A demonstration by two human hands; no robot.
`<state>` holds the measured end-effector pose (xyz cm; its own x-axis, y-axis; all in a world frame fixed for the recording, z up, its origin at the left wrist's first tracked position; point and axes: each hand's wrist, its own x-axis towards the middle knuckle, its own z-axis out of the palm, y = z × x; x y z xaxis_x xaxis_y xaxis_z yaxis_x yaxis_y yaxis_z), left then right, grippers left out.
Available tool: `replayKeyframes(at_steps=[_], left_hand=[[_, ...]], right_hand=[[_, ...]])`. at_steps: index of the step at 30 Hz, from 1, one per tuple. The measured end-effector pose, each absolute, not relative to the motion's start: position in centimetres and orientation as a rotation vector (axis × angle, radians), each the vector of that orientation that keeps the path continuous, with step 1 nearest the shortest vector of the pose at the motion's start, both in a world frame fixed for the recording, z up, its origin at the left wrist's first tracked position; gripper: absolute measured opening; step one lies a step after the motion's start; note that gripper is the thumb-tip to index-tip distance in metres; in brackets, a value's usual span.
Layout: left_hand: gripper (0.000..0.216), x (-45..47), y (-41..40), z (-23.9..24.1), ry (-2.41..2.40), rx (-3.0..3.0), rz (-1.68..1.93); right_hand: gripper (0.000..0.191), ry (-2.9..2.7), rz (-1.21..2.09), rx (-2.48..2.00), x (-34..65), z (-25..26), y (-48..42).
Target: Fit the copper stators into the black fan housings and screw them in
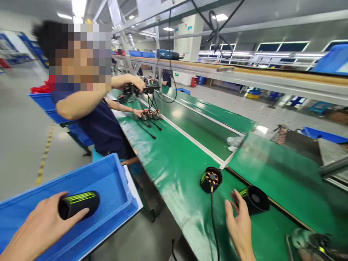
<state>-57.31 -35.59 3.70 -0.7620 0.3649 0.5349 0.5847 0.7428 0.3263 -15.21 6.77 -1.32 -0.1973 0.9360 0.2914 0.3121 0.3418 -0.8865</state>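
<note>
Right of the corded cup (204, 182), the right hand (239, 219), fingers apart, lies just beside a black housing (254, 200); leftward, the left hand (50, 219) clamps a cylinder (84, 203) pointing away from its palm.

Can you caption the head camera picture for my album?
Left hand gripping a green-striped black cylinder at a blue bin, right hand open beside another black cylinder on the green mat.

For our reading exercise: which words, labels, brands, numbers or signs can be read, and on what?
No text is legible.
Black cylindrical housing over blue plastic tray: yellow-green markings, too blurred.
Two black housings on green mat: likewise.
Green background sign: too small.
Blue signs on white pillar: likewise.
</note>
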Motion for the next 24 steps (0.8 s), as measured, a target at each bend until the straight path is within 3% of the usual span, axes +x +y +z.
replayKeyframes(at_steps=[2, 5, 9, 15, 24], left_hand=[[0.081, -54.3, -29.1, 6.9, -2.406, -1.066, -0.723], [0.082, -47.5, -18.4, 11.8, -2.373, -1.567, -0.742], [0.089, -39.6, -8.0, 14.6, -2.452, -2.007, -0.627], [0.085, -36.5, -1.1, 12.3, -2.387, -2.105, -0.27], [0.101, -34.1, 7.2, 8.3, -2.092, -2.592, -0.399]], right_hand=[[0.078, -1.782, 0.739, -1.051, -18.0, 1.1, 8.3], [0.083, -2.118, 0.588, -1.082, -22.4, 4.0, 10.4], [0.07, -2.491, 0.473, -1.261, -24.7, 6.3, 10.7], [0.064, -2.458, 0.374, -1.461, -18.9, 3.9, 5.7], [0.056, -2.196, 0.195, -1.563, -8.2, -1.1, 0.4]])
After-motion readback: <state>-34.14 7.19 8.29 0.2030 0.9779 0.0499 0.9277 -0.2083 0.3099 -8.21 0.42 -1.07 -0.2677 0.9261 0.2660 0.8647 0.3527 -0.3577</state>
